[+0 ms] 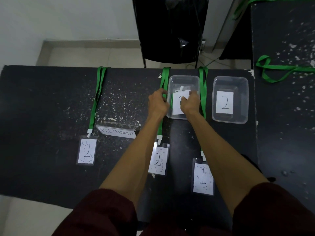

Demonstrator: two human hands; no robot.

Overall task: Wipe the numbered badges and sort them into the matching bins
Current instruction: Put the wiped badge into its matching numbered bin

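Holding the 1 badge [177,103] inside the bin marked 1 [184,77], the right hand [190,103] is pinching its far end, long axis running away from the person, while the left hand [157,103] is curling at the bin's left wall, gripping rim or lanyard I cannot tell.

This looks like an office reception area. A clear name plate [117,132] lettered RECEPTIONIST stands on a dark, chipped table [42,99]. Numbered badges [87,151] on green lanyards [97,99] are laid out on either side of it. A black chair [170,31] stands beyond the table's far edge, before a plain white wall [68,17] and on a pale floor [93,55]. A second dark table [281,125] adjoins on the right, with another green lanyard [279,67] lying on it.
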